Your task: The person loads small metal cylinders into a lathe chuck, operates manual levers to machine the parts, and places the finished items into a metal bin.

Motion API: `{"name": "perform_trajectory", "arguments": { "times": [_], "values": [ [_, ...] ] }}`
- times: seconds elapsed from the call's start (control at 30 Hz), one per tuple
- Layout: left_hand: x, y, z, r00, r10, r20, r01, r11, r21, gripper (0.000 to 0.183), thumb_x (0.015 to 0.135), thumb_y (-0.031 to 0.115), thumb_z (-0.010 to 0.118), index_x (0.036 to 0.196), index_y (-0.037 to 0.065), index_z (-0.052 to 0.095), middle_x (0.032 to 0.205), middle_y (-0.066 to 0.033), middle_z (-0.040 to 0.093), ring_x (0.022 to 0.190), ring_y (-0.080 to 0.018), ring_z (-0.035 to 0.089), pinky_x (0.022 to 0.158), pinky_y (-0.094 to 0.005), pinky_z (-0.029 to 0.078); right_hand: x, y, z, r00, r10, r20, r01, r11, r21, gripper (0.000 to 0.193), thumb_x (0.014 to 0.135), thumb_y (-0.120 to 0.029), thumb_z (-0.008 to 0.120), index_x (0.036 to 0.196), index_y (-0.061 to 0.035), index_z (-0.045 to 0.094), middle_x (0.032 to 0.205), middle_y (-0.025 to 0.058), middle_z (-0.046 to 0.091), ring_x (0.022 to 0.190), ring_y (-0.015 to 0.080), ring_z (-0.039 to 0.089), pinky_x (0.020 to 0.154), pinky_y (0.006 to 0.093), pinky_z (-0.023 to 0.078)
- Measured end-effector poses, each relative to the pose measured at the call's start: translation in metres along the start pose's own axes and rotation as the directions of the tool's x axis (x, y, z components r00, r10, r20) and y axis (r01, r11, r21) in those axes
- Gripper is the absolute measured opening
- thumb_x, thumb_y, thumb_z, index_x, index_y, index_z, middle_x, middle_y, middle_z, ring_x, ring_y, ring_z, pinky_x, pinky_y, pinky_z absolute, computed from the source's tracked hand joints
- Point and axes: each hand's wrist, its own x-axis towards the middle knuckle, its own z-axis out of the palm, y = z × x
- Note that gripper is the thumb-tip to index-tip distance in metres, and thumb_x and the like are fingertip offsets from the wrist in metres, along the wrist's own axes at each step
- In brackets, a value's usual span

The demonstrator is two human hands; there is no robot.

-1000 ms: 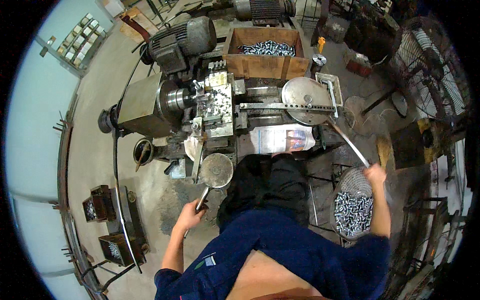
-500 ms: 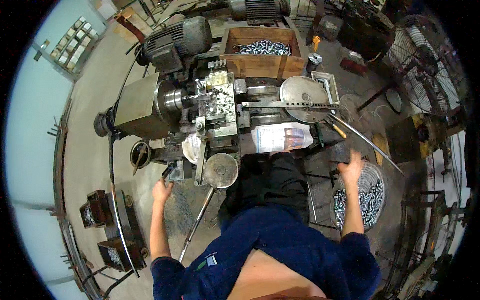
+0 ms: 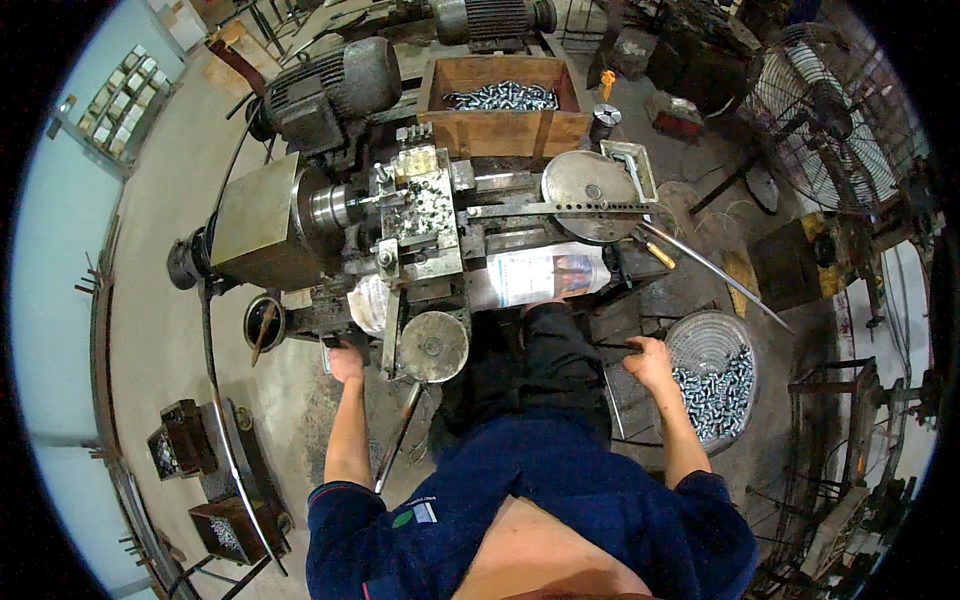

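My left hand [image 3: 347, 364] is low at the left, beside the base of a metal lathe [image 3: 425, 215]. Its fingers look curled, and the dark machine parts around them hide what they hold, if anything. A small pale metal tray edge [image 3: 326, 357] shows right beside it. My right hand [image 3: 652, 364] is closed, thumb and fingers bent together near the end of a dark bar [image 3: 615, 346] by my knee; I cannot make out whether it grips that bar. Just right of it stands a round perforated basket [image 3: 700, 338] with many small shiny metal parts [image 3: 715, 395] in it.
A wooden box [image 3: 505, 132] of metal parts stands behind the lathe. Round lever discs [image 3: 433, 345] and a long rod [image 3: 725, 275] stick out toward me. A floor fan [image 3: 825, 120] is at the right. Small dark bins [image 3: 222, 530] sit at the lower left.
My left hand has moved right and up, against the machine base; the dark item seen in it is now hidden. My right hand has come left from above the basket, and its fingers have closed.
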Motion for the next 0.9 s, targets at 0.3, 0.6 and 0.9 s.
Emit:
{"name": "perform_trajectory", "arguments": {
  "times": [0.3, 0.6, 0.9],
  "values": [
    [0.011, 0.017, -0.099, 0.847, 0.525, 0.087, -0.515, 0.849, -0.116, 0.035, 0.081, 0.036, 0.055, 0.074, 0.003, 0.058, 0.068, -0.0175, 0.063, 0.06, -0.0339, 0.063, 0.055, -0.0422, 0.05, 0.065, -0.084, -0.075, 0.942, -0.306, -0.137, 0.301, 0.952, -0.056, 0.039, 0.061, -0.013, 0.062, 0.098, -0.0014, 0.064, 0.095, 0.0201, 0.063, 0.091, 0.0329, 0.06, 0.082, 0.0374, 0.047],
    [0.026, 0.006, -0.086, 0.753, 0.647, 0.121, -0.652, 0.758, 0.006, 0.032, 0.081, 0.035, 0.055, 0.079, 0.003, 0.056, 0.07, -0.0156, 0.063, 0.068, -0.0326, 0.063, 0.06, -0.0441, 0.05, 0.123, -0.271, -0.064, 0.552, -0.832, -0.054, 0.834, 0.552, 0.02, 0.043, 0.057, -0.018, 0.061, 0.097, -0.0012, 0.063, 0.089, 0.0177, 0.062, 0.088, 0.0342, 0.057, 0.081, 0.04, 0.045],
    [0.026, 0.0, -0.104, 0.766, 0.59, 0.254, -0.575, 0.806, -0.139, 0.034, 0.083, 0.038, 0.052, 0.089, 0.005, 0.056, 0.081, -0.0163, 0.064, 0.075, -0.0344, 0.062, 0.066, -0.0458, 0.048, 0.127, -0.347, -0.041, 0.452, -0.892, 0.012, 0.89, 0.449, -0.076, 0.038, 0.055, -0.017, 0.06, 0.09, -0.0011, 0.063, 0.092, 0.0136, 0.062, 0.091, 0.0318, 0.055, 0.08, 0.0394, 0.043]
  ]
}}
